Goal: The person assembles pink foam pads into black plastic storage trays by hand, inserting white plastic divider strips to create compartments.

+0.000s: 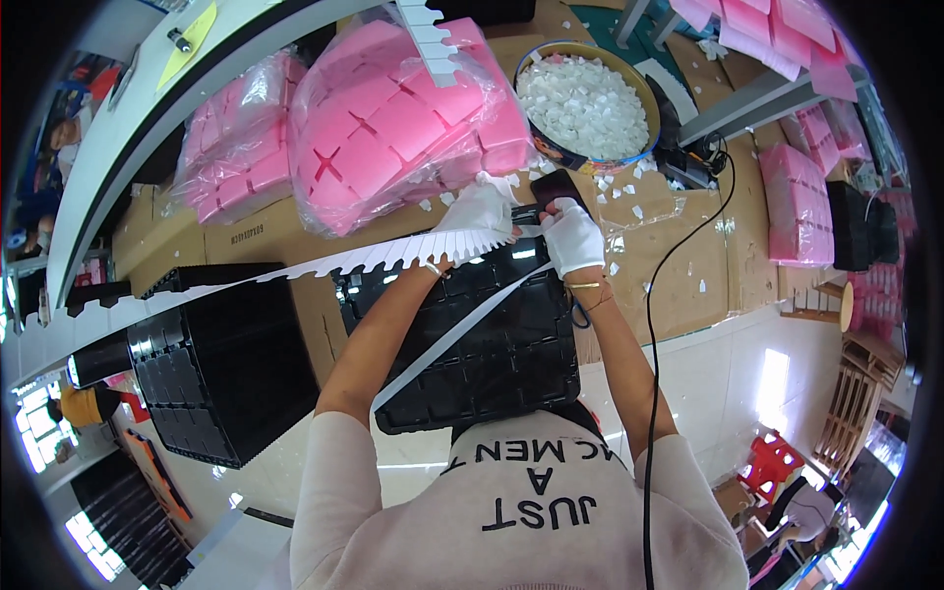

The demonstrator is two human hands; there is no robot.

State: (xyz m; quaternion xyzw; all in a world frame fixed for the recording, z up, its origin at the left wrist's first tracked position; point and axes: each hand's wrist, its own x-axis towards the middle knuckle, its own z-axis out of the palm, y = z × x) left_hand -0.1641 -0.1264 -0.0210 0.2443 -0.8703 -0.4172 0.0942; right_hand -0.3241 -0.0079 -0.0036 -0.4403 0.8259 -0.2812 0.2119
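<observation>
In my white-gloved left hand (482, 206), the fingers are closed on a long white notched strip (393, 253). Its toothed length runs off to the left over my forearm. My right hand (572, 238), also in a white glove with bare fingertips, is closed close beside the left. It seems to pinch the strip near its end, though its fingers partly hide the spot. A smooth white band (457, 332) slants from under my right hand across a black plastic tray (501, 359) in front of my body. Just beyond my right fingers lies a dark phone (559, 189).
Plastic-wrapped pink foam blocks (393, 118) stand beyond my left hand. A round tin (649, 108) full of small white pieces sits at the far right. Left stands a stack of black trays (221, 364). A black cable (651, 344) hangs down on the right over cardboard (688, 236).
</observation>
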